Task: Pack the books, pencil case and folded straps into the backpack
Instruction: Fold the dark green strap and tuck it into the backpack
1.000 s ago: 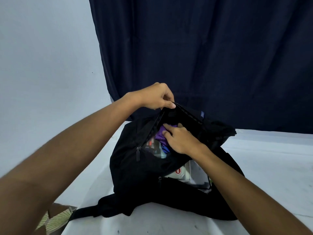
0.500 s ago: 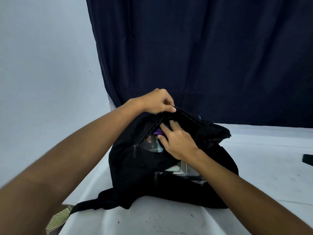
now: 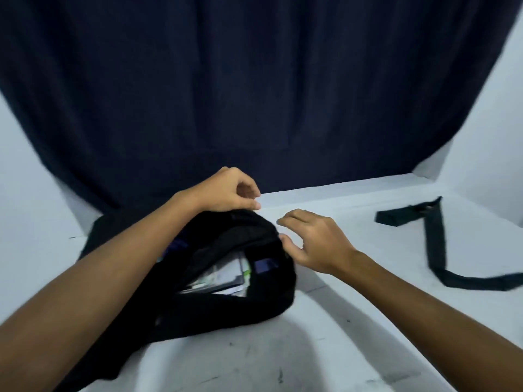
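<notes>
Both hands are up at the top of the backpack (image 3: 226, 278), which lies slumped on the white table (image 3: 339, 349) with its mouth gaping toward the camera. The left hand (image 3: 226, 193) sits right over the upper rim with fingers curled in and thumb meeting fingertips; it looks like a pinch on the rim fabric to keep the mouth propped open, though whether cloth is actually between the fingers I cannot tell. The right hand (image 3: 314, 241) hovers just beside the right edge of the opening, fingers loosely bent and spread, gripping nothing. My read is that it is free because one item is not yet packed.

That item is the strap (image 3: 434, 244), black webbing lying well apart to the right on the table, sprawled out in a long bend and not folded. So by my judgement it needs gathering and folding before it can go in.

Now the count. One backpack. Inside the mouth, pale page edges and covers show, so books (image 3: 226, 275) are in, stacked flat so they slide along the back panel; the blur stops me counting them. A purple-blue patch (image 3: 264, 264) peeks out beside them, possibly the pencil case, but I cannot say. One strap visible outside. Two hands, neither carrying an item. Behind it all hangs one dark curtain (image 3: 254, 94).
</notes>
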### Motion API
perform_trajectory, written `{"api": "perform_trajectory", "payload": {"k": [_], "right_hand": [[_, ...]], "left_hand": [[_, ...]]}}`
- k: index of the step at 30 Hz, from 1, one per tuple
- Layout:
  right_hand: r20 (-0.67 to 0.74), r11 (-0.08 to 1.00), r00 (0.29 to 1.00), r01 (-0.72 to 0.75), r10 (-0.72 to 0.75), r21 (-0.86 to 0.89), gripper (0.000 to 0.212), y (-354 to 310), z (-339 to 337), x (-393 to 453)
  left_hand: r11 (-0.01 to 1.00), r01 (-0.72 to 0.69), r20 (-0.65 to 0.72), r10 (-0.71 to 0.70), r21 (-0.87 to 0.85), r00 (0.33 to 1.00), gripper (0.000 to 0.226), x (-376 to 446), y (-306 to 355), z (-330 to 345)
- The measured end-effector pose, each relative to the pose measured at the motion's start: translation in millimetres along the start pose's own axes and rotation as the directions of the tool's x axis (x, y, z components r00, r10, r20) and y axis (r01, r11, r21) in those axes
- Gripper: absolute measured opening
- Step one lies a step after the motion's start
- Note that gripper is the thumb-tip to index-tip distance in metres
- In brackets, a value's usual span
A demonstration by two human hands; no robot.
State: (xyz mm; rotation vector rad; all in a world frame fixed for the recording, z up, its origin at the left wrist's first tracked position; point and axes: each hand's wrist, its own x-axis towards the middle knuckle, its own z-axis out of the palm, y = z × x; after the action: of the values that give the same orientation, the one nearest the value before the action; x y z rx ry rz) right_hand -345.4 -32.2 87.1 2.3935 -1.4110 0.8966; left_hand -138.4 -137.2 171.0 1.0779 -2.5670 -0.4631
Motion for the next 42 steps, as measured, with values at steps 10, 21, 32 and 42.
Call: {"api": "perform_trajectory", "payload": {"k": [10,21,32,42], "right_hand": [[0.147,0.856,0.853,-0.461,0.5,-0.236,0.039,192,-106,-181],[0.487,0.756,0.591,-0.592,0.643,-0.279,0.064,323,-123,-295],[0.567,0.82,0.658,-0.569,0.496,-0.058,0.023,342,-109,-266],[0.82,0.345,0.539,-0.82,0.194,0.457,0.013,325,-175,-194]], "left_hand": [[0.983,-0.131,0.2,0.156,-0.13,0.967,0.031,125,164,207],[0.978,-0.159,0.413,0.09,0.136,0.906,0.037,199,258,383],[0.98,-0.133,0.145,0.155,-0.15,0.977,0.012,199,223,363],[0.919,0.183,0.276,-0.086,-0.349,0.957,0.004,194,152,216]]}}
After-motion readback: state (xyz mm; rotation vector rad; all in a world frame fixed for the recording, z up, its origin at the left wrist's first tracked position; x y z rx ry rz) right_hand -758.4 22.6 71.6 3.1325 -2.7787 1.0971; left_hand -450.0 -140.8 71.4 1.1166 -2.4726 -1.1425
